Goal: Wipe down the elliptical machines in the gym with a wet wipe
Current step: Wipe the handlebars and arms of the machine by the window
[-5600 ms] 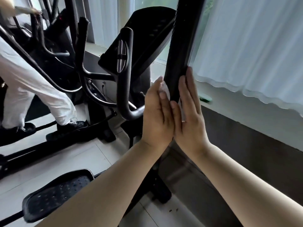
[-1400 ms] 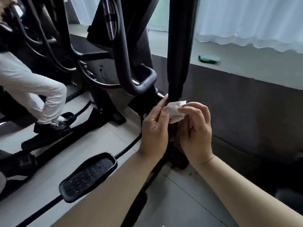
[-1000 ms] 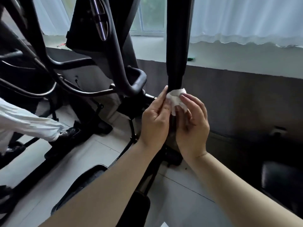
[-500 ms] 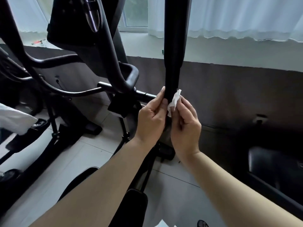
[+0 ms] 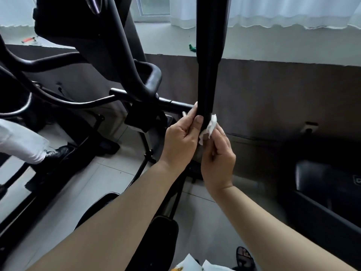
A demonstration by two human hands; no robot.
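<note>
Head view: handle bar (image 5: pixel 208 75), long axis vertical, rising above both hands; wet wipe (image 5: pixel 212 125) pinched against its right flank by right hand (image 5: pixel 217 155); left hand (image 5: pixel 180 141) grips the opposite side (fingers curled).

Count on inspection. Hands: two, one left hand (image 5: pixel 181 141) and one right hand (image 5: pixel 218 159). Wet wipe (image 5: pixel 210 126): one. Elliptical machines: two, each seen in part, the near machine (image 5: pixel 82 36) and a second machine (image 5: pixel 48 173) at the left. Thick upright bar (image 5: pixel 208 65): one. Pedals: two, a left pedal (image 5: pixel 103 199) and a right pedal (image 5: pixel 164 231), both partly hidden by the forearms. Small items on the sill: two, one green item (image 5: pixel 192 48) and one orange item (image 5: pixel 29 39). Wall socket (image 5: pixel 310 127): one. Paper pieces (image 5: pixel 187 263) at the lower edge: two. Other person: one, showing one white trouser leg (image 5: pixel 19 141) and one black shoe (image 5: pixel 58 151). Sandalled foot (image 5: pixel 244 257): one.
</note>
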